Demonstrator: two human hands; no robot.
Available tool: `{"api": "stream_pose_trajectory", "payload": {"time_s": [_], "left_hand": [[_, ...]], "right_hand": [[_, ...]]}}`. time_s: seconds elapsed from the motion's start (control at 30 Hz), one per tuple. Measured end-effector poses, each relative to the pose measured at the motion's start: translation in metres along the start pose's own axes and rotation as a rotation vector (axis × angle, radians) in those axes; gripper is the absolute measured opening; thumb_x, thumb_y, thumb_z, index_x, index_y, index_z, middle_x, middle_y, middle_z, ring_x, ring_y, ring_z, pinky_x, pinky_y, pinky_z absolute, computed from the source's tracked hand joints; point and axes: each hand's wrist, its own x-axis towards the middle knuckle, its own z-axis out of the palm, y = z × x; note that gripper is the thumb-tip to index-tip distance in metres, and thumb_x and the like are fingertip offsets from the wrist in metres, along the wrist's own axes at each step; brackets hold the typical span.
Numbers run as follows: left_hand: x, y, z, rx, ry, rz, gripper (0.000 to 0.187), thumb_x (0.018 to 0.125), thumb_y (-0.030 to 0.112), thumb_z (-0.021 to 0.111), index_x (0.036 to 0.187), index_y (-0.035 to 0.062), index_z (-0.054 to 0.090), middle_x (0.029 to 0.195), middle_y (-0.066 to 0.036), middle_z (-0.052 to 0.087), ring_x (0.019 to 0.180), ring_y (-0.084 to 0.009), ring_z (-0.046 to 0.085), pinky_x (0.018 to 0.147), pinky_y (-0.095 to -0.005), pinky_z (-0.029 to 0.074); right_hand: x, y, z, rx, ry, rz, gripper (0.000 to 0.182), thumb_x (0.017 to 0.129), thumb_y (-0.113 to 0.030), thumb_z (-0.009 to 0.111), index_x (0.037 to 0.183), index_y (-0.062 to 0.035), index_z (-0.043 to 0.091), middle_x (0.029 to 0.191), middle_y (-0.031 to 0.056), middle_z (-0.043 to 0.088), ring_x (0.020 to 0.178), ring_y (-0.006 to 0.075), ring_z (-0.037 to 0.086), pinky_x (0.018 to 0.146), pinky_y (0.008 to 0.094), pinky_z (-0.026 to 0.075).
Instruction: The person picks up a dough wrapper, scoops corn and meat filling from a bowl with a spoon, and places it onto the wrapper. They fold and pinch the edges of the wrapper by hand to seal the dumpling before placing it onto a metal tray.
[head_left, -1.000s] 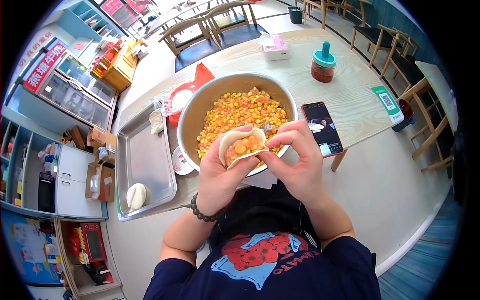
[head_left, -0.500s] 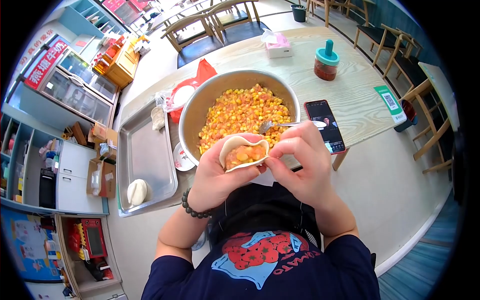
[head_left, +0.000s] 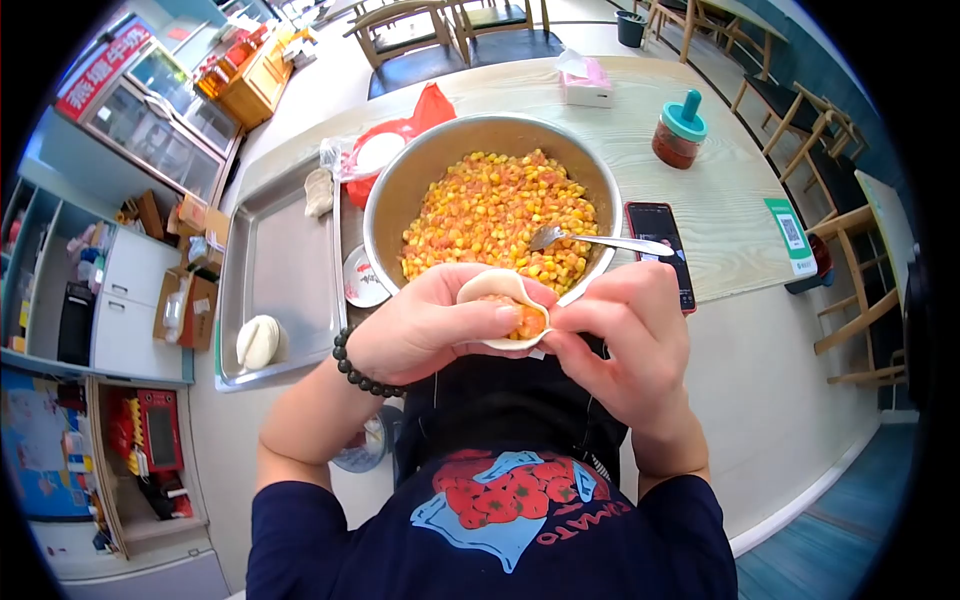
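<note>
Your left hand (head_left: 420, 335) and right hand (head_left: 625, 345) both pinching the half-folded dumpling wrapper (head_left: 505, 305) with filling, holding it just before the metal bowl (head_left: 400, 215), spoon (head_left: 590, 240) resting inside.

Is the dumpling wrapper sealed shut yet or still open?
Still partly open: the dumpling wrapper is folded around the filling, which shows at its right side between the left hand and right hand.
</note>
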Motion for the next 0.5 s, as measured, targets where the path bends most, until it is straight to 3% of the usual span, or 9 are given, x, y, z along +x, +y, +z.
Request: {"api": "stream_pose_trajectory", "payload": {"time_s": [0.13, 0.33, 0.43, 0.5], "left_hand": [[0.0008, 0.0021, 0.0026, 0.194, 0.093, 0.008, 0.033, 0.08, 0.014, 0.065, 0.108, -0.0035, 0.06, 0.1, -0.009, 0.064, 0.092, -0.0138, 0.061, 0.084, -0.0267, 0.048], [0.0017, 0.0047, 0.0053, 0.239, 0.078, -0.009, 0.03, 0.081, 0.012, 0.064, 0.107, -0.0019, 0.062, 0.1, -0.008, 0.065, 0.092, -0.0115, 0.06, 0.084, -0.0255, 0.047], [0.0026, 0.0023, 0.0022, 0.235, 0.067, -0.002, 0.03, 0.081, 0.012, 0.063, 0.107, -0.0019, 0.062, 0.098, -0.007, 0.065, 0.09, -0.0103, 0.06, 0.083, -0.0247, 0.047], [0.0031, 0.0027, 0.0017, 0.258, 0.075, 0.006, 0.03, 0.081, 0.012, 0.063, 0.107, -0.0019, 0.062, 0.097, -0.006, 0.066, 0.089, -0.0095, 0.06, 0.083, -0.0242, 0.046]], "right_hand": [[0.0013, -0.0046, -0.0014, 0.02, -0.054, 0.065, 0.029, 0.057, -0.002, 0.075, 0.081, -0.0101, 0.06, 0.078, 0.0012, 0.054, 0.07, 0.0197, 0.052, 0.064, 0.0332, 0.037], [0.0012, -0.0008, -0.0027, 0.051, -0.131, -0.009, 0.03, 0.057, -0.004, 0.076, 0.081, -0.0099, 0.06, 0.082, 0.0023, 0.054, 0.074, 0.0199, 0.051, 0.064, 0.0334, 0.037], [0.0037, -0.0064, -0.0059, 0.081, -0.19, 0.137, 0.028, 0.058, -0.004, 0.077, 0.08, -0.0095, 0.06, 0.083, 0.0029, 0.053, 0.076, 0.0201, 0.051, 0.065, 0.0334, 0.037], [0.0012, -0.0034, -0.0072, 0.041, -0.239, 0.041, 0.028, 0.059, -0.006, 0.077, 0.081, -0.0093, 0.06, 0.082, 0.0034, 0.053, 0.075, 0.0206, 0.051, 0.065, 0.0335, 0.037]]}}
